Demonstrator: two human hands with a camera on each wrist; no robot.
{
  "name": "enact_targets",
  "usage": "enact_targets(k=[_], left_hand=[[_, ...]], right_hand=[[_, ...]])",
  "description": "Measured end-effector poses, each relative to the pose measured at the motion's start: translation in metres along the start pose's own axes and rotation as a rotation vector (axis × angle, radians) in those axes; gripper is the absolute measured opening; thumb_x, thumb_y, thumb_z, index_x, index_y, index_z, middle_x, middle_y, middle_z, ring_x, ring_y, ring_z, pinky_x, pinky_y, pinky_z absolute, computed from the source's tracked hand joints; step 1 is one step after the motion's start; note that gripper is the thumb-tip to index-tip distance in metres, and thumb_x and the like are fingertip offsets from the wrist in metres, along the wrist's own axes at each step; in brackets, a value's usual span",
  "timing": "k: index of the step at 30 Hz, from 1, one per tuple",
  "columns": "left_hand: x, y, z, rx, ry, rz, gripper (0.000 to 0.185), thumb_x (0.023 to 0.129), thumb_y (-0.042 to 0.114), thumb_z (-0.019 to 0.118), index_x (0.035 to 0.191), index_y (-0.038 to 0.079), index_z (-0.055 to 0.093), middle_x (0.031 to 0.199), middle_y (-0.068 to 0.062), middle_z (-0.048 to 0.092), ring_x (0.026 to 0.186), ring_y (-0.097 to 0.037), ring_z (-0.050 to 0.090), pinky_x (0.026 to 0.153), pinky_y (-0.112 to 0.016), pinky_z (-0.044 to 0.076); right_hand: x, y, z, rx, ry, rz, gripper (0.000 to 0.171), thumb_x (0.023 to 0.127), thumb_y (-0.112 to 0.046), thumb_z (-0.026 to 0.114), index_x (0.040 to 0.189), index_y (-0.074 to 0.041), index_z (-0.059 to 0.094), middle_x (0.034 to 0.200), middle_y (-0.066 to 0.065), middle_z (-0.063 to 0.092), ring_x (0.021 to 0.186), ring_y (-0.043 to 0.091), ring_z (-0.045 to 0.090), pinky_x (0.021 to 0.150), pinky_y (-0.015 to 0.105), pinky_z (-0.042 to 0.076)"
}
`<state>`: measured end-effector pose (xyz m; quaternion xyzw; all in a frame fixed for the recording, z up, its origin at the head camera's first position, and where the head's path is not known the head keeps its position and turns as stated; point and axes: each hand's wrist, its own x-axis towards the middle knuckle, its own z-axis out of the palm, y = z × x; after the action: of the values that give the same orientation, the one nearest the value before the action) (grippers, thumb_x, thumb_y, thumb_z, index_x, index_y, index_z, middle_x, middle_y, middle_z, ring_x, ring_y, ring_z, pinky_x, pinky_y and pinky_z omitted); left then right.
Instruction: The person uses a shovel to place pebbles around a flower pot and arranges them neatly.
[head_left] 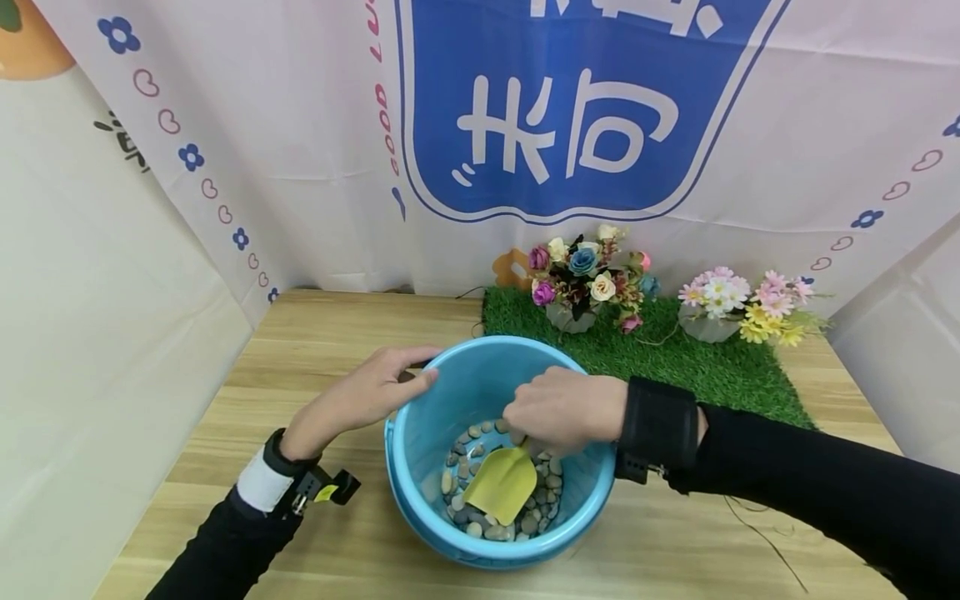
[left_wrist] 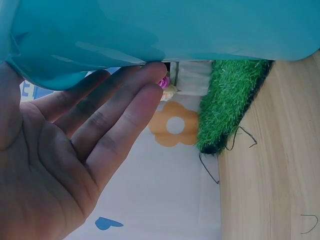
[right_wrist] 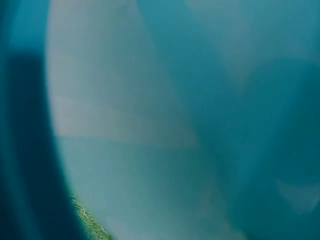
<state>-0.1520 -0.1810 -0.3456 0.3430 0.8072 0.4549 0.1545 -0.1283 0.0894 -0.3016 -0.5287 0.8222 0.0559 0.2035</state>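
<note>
A blue bucket (head_left: 408, 475) stands on the table with grey and tan pebbles (head_left: 528, 523) on its bottom. My left hand (head_left: 367, 387) holds the bucket's rim at the left. Its thumb lies over the rim; in the left wrist view the long fingers (left_wrist: 117, 132) touch the outer wall. Inside the bucket, my right hand (head_left: 562, 408) grips the handle of a yellow toy shovel (head_left: 504, 485). The shovel's blade lies over the pebbles, tilted down toward the lower left. Most of its handle is hidden by the fist. Blue bucket surface (right_wrist: 150, 165) fills the right wrist view, blurred.
Behind the bucket, an artificial grass mat (head_left: 720, 375) carries a pot of mixed flowers (head_left: 588, 279) and one of pink and yellow flowers (head_left: 738, 304). A printed cloth (head_left: 322, 183) hangs behind the wooden table (head_left: 300, 333). A thin dark string (head_left: 765, 542) lies at right.
</note>
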Motion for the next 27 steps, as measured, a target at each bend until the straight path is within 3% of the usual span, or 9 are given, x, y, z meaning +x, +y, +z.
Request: enact_targets(k=[8, 17, 23, 27], left_hand=[[0.001, 0.001, 0.000, -0.003, -0.005, 0.008, 0.041, 0.108, 0.015, 0.046, 0.144, -0.004, 0.050, 0.126, -0.024, 0.064, 0.098, -0.028, 0.073, 0.070, -0.032, 0.062], [0.000, 0.001, 0.000, -0.005, -0.005, -0.004, 0.041, 0.108, 0.014, 0.047, 0.144, -0.005, 0.050, 0.125, -0.024, 0.064, 0.096, -0.027, 0.073, 0.069, -0.032, 0.062], [-0.001, 0.001, 0.000, 0.001, -0.001, -0.012, 0.041, 0.108, 0.015, 0.047, 0.144, -0.004, 0.050, 0.125, -0.024, 0.064, 0.096, -0.027, 0.073, 0.070, -0.032, 0.062], [0.000, 0.001, 0.000, -0.001, -0.001, -0.009, 0.041, 0.108, 0.015, 0.047, 0.144, -0.004, 0.050, 0.125, -0.024, 0.065, 0.097, -0.028, 0.073, 0.070, -0.032, 0.062]], right_hand=[[-0.002, 0.001, -0.005, -0.008, -0.019, 0.005, 0.015, 0.095, -0.020, 0.075, 0.079, -0.020, 0.073, 0.072, -0.010, 0.057, 0.060, 0.008, 0.048, 0.049, 0.021, 0.037], [0.000, 0.001, -0.007, 0.010, -0.033, 0.007, 0.024, 0.096, -0.018, 0.074, 0.073, -0.023, 0.067, 0.067, -0.011, 0.054, 0.057, 0.008, 0.045, 0.048, 0.021, 0.034], [-0.001, 0.002, -0.010, -0.005, -0.068, -0.013, 0.006, 0.095, -0.021, 0.074, 0.092, -0.023, 0.079, 0.081, -0.013, 0.065, 0.065, 0.007, 0.053, 0.053, 0.021, 0.042], [-0.002, -0.001, -0.015, 0.000, -0.069, -0.023, 0.013, 0.096, -0.022, 0.074, 0.106, -0.024, 0.081, 0.094, -0.011, 0.071, 0.073, 0.006, 0.061, 0.057, 0.021, 0.046]])
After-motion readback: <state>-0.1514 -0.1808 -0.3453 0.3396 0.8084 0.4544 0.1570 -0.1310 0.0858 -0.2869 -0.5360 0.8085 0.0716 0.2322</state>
